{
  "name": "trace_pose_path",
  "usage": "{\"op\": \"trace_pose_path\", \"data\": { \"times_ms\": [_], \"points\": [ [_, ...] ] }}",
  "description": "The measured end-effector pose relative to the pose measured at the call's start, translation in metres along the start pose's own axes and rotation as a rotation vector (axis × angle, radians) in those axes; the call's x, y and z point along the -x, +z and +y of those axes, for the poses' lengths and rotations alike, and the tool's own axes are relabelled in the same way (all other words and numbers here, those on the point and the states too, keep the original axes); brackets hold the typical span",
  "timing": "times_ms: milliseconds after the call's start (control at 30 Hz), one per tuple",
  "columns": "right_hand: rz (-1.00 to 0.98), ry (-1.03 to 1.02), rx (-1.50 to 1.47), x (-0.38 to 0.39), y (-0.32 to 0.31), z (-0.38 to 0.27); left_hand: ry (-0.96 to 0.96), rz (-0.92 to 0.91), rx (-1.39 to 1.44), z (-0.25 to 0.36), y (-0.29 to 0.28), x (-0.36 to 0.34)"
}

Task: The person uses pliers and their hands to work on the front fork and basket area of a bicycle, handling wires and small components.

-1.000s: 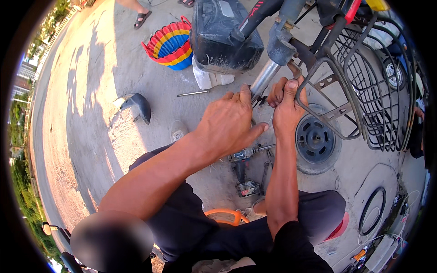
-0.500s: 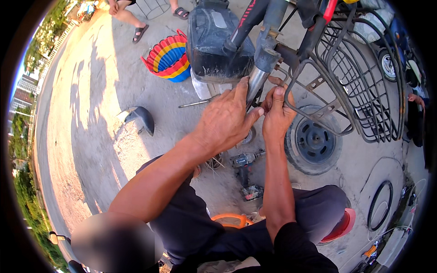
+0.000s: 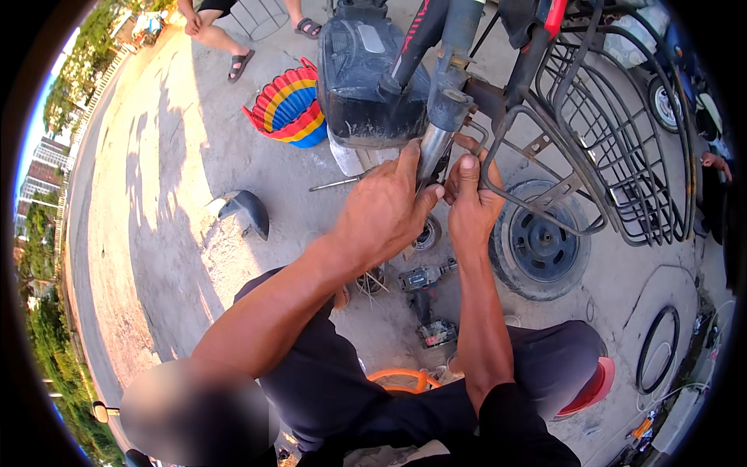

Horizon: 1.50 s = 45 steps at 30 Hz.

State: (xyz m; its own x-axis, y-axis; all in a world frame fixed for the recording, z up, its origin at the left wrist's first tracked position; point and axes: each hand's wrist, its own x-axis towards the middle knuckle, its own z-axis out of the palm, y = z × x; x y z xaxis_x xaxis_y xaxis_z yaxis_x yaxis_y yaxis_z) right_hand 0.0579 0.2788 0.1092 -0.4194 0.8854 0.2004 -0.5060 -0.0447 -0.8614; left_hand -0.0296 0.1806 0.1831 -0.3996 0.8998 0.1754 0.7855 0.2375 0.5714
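Left fingers [image 3: 407,161] on metal tube [image 3: 433,154], lower end hidden

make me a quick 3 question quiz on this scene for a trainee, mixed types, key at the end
1. Multiple choice: which thing is the left hand right up against?
a) a sandal
b) the shiny metal tube
c) the wire basket
2. True or false: the wheel lies on its side, to the right of the power tool.
3. Fill in the missing colour: the striped tub beside the black casing is red, ____ and blue.

Key:
1. b
2. True
3. Yellow
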Motion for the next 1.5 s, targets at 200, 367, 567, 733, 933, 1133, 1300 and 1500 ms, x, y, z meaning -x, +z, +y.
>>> {"op": "trace_pose_path", "data": {
  "times_ms": [200,367,567,733,933,1133,1300,1500],
  "points": [
    [-0.019,-0.027,0.104,-0.007,-0.003,0.002,-0.010,-0.008,0.020,0.003,0.000,0.001],
    [0.072,0.015,-0.004,-0.008,0.006,-0.008,0.022,-0.009,0.017,0.007,-0.001,0.002],
    [0.104,-0.221,0.068,-0.014,0.011,0.009,0.036,-0.035,0.068,0.011,-0.005,0.002],
    [-0.013,-0.099,-0.119,-0.016,0.009,0.003,0.091,0.013,0.055,0.010,-0.005,0.003],
    [0.051,-0.115,0.021,-0.013,0.007,0.009,0.091,-0.003,0.030,0.009,-0.009,0.003],
    [-0.026,-0.225,0.124,-0.017,0.001,0.007,0.097,-0.030,0.066,0.008,-0.016,0.006],
    [-0.042,-0.175,0.138,-0.014,-0.001,0.001,0.147,0.003,0.061,0.006,-0.008,0.003],
    [-0.042,-0.117,0.087,-0.015,-0.007,0.014,0.103,-0.011,0.104,0.003,-0.006,-0.002]
  ]
}}
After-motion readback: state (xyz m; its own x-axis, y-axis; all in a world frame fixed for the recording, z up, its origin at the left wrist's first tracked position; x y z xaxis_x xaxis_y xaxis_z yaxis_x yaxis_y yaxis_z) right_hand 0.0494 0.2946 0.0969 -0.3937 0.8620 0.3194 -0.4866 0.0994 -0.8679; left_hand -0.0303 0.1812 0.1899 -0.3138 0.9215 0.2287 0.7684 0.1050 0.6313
